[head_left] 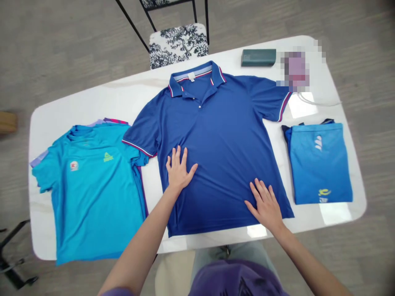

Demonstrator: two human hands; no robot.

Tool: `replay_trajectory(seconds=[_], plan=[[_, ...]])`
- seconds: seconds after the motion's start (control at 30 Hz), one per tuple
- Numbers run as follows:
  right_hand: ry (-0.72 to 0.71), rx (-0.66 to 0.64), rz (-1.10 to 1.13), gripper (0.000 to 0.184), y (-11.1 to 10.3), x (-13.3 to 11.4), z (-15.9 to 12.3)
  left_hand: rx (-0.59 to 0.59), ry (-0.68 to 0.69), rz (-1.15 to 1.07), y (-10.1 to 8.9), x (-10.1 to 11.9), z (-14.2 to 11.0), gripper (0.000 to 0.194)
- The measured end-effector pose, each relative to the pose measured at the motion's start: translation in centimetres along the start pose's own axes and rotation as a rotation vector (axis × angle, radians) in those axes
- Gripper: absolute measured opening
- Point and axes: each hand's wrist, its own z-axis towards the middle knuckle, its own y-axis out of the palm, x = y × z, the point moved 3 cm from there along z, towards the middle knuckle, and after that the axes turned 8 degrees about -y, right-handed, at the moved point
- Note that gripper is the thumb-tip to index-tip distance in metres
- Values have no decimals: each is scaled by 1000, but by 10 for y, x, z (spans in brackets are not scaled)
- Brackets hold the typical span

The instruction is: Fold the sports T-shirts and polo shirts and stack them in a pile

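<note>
Our left hand (179, 170) and right hand (267, 206) lie flat, fingers (184, 157) spread and gripping nothing, on the polo (220, 144), which stretches lengthwise away from us on the table (101, 98), the left hand nearer its collar (218, 75).

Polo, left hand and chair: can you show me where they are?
Polo (226, 150): head view, on its front.
Left hand (179, 172): head view, on its back.
Chair (179, 46): head view, on its patterned seat.
</note>
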Motion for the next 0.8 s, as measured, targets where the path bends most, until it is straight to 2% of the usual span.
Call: replay_trajectory(seconds=[0.1,0.2,0.33,0.4,0.47,0.57,0.67,0.73,0.8], plan=[[9,13,6,85,-14,10,-19,40,10,-37,-15,-12,-26,80],[81,40,-9,87,-23,20,-37,107,-25,-29,-21,-22,-97,82],[145,66,-42,86,-18,42,-60,10,-113,9,7,-40,-213,88],[150,67,-47,84,-13,50,-70,-2,-171,14,23,-54,-254,92],[162,77,-51,84,-12,53,-78,-1,-209,4,31,-64,-281,98],[180,102,-49,86,-17,47,-84,-37,-229,-36,29,-65,-304,107],[212,148,-26,85,-26,30,-85,-84,-261,-79,10,-67,-304,109],[234,209,31,80,-31,10,-83,-36,-288,-92,-15,-79,-281,103],[258,268,158,69,-33,-21,-79,86,-308,-113,-50,-105,-232,91]])
